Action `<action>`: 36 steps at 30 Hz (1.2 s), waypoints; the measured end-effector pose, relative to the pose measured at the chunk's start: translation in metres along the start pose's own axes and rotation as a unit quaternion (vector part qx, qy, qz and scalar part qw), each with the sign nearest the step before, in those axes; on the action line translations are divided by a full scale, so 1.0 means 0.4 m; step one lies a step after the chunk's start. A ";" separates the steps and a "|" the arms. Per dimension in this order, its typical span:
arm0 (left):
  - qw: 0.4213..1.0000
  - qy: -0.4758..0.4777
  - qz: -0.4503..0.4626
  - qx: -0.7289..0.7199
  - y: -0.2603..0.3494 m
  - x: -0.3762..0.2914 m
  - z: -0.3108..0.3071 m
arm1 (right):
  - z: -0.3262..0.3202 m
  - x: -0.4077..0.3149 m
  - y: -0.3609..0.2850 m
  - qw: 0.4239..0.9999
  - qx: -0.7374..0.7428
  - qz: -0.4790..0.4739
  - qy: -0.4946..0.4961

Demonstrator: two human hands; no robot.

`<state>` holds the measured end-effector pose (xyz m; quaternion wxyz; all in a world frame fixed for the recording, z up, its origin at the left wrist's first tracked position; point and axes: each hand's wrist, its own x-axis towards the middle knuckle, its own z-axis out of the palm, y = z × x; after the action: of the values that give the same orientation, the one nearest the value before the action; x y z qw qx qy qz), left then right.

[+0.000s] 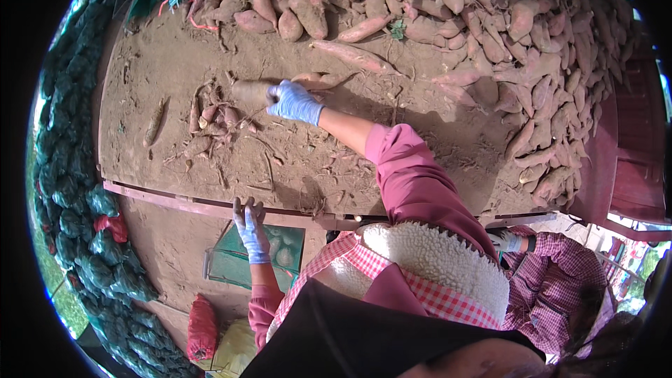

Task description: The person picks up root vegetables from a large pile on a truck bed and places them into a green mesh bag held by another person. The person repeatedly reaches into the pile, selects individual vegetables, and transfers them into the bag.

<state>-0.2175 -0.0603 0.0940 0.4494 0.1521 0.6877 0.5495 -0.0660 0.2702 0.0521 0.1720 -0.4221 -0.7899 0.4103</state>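
My right hand, in a blue-and-grey work glove, reaches over a soil-covered table and grips a blurred brown sweet potato. Just behind that hand lies a curved pink sweet potato, and farther back a long pink one. My left hand, gloved alike, is at the table's near edge with its fingers apart and nothing in it. Left of my right hand is a small pile of thin sweet potatoes and roots. A slender sweet potato lies farther left.
A large heap of sweet potatoes covers the back and right. Filled green mesh bags line the left. Below the table edge are a green mesh-lined crate and a red mesh bag. A person in a checked jacket is at the right.
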 end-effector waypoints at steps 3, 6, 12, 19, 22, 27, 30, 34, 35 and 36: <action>0.935 0.007 0.240 0.261 0.001 0.168 0.140 | -0.125 -0.083 0.018 0.968 -0.019 -0.158 -0.192; 0.768 -0.103 0.283 0.566 0.052 0.188 0.228 | -0.464 -0.047 -0.006 0.925 -0.343 -0.014 0.165; 0.724 -0.143 0.221 0.638 -0.022 0.181 0.243 | -0.871 -0.054 0.111 0.792 -0.482 0.227 0.298; 0.752 -0.071 0.126 0.643 -0.013 0.171 0.259 | -0.831 -0.175 0.085 0.873 -0.367 0.224 0.231; 0.743 -0.070 0.143 0.650 -0.026 0.172 0.282 | -0.699 -0.246 0.271 0.908 0.076 -0.006 0.412; 0.860 -0.121 0.173 0.465 -0.089 0.222 0.203 | -0.415 -0.428 0.161 0.737 0.594 0.048 0.319; 0.976 -0.217 -0.007 0.032 -0.107 0.140 0.150 | -0.215 -0.541 0.036 0.751 0.608 0.117 0.231; 0.876 -0.349 -0.115 -0.312 -0.071 -0.024 0.109 | 0.035 -0.657 -0.142 0.797 0.580 0.145 0.087; 0.853 -0.343 -0.137 -0.368 -0.019 -0.088 0.114 | 0.089 -0.684 -0.174 0.825 0.547 0.140 0.031; 0.838 -0.331 -0.150 -0.407 -0.046 -0.106 0.063 | 0.147 -0.709 -0.213 0.875 0.475 0.084 0.026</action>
<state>-0.1692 -0.0808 0.0970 0.7483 0.0227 0.2267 0.6230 0.0185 -0.0145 0.1052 0.3372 -0.3643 -0.4567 0.7383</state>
